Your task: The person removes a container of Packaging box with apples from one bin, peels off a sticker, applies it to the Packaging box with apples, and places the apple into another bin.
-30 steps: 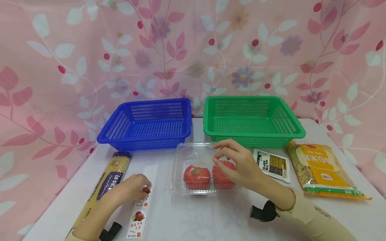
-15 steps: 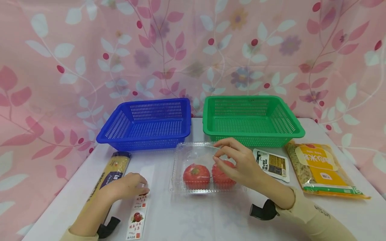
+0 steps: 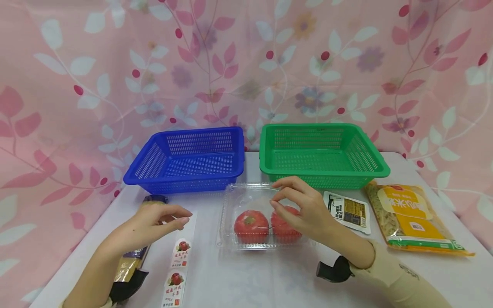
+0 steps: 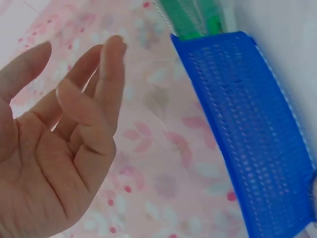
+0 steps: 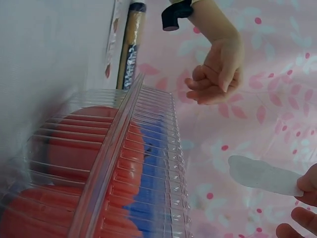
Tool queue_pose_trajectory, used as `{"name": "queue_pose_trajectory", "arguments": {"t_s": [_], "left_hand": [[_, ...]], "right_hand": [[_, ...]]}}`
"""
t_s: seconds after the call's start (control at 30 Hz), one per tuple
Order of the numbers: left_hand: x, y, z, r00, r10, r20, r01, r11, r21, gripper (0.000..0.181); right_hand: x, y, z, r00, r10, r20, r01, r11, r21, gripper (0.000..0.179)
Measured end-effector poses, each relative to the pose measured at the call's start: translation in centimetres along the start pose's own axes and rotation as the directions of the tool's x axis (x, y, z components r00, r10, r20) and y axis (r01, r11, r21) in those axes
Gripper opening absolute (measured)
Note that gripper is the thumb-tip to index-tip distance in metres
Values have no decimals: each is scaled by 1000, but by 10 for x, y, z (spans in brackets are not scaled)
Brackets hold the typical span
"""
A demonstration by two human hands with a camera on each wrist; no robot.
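My right hand (image 3: 304, 207) is over the clear plastic clamshell box (image 3: 246, 188), pinching a pale, partly see-through sticker (image 5: 262, 176) between thumb and finger. Inside the closed box lie two round red fruits (image 3: 251, 226) that look like apples. My left hand (image 3: 148, 226) hovers with loose fingers and nothing in its grasp; the left wrist view shows its palm (image 4: 59, 163). Below it on the table lies a strip of stickers (image 3: 176, 280) printed with red fruit. A long spaghetti pack (image 3: 131, 267) is partly hidden by the left forearm.
A blue basket (image 3: 185, 182) and a green basket (image 3: 323, 174) stand behind the box. Right of the box lie a small white-and-black pouch (image 3: 348, 211) and a large yellow-orange food bag (image 3: 417, 218). A floral curtain (image 3: 246, 64) hangs behind the table.
My left hand has lifted off the sticker strip and moved up and left, so both printed stickers now show. The right hand stays almost still over the box.
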State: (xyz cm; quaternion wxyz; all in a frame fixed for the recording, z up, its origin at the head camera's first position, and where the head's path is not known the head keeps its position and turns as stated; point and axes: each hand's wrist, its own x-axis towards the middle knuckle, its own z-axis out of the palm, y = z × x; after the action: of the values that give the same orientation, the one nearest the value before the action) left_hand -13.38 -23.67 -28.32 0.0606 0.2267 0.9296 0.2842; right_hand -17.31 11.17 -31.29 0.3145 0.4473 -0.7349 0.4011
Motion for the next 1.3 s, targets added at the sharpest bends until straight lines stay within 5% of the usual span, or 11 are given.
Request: {"name": "queue_pose_trajectory", "arguments": {"t_s": [0.27,0.63,0.83,1.3], "left_hand": [[13,36,11,999,14,-39,-20,988,-155,27],[50,75,29,990,102,-101,-123,968,-221,25],[68,77,35,991,110,-76,-127,957,-261,28],[110,74,42,989,119,-93,-137,964,-230,16]], "right_hand": [[5,-3,0,999,-41,-15,40,998,-46,21],[10,-6,1,995,-98,-26,94,987,-134,20],[10,-5,1,990,-138,-34,130,978,-162,7],[11,2,4,969,-238,-69,213,940,-265,27]]}}
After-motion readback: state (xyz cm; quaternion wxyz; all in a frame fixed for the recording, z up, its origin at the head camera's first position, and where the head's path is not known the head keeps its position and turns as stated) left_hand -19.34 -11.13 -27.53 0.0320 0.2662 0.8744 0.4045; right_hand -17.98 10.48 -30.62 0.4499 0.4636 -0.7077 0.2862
